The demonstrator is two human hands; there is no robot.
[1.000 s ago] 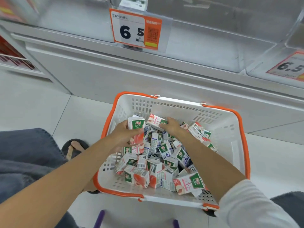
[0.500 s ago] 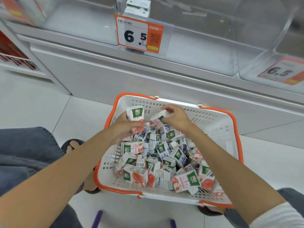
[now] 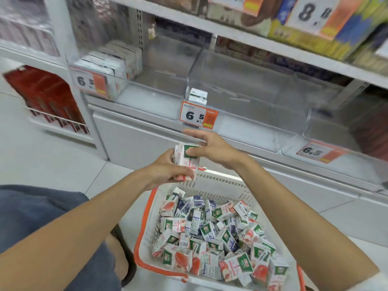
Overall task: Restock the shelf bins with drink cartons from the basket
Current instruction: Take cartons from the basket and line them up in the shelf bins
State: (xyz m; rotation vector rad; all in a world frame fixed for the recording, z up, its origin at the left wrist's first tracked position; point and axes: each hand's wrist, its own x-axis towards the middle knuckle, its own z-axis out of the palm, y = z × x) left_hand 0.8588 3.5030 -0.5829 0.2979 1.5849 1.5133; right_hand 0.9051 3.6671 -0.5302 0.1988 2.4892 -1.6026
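**Now both hands meet on cartons above the basket**

Up above the far rim of the basket (image 3: 144, 215), the left hand (image 3: 165, 171) has its fingers clamped around what looks like 2 small cartons (image 3: 185, 162) held upright side by side, though blur makes the count uncertain. The right hand (image 3: 212, 149) presses its thumb on the green top of the nearer carton, with the other fingers spread apart above it. Below, the white basket with orange trim sits on the floor, heaped with loose drink cartons (image 3: 212, 238). Ahead, the clear shelf bin (image 3: 241, 97) holds a single carton (image 3: 197, 95) behind a price tag (image 3: 198, 117) reading 6.5.
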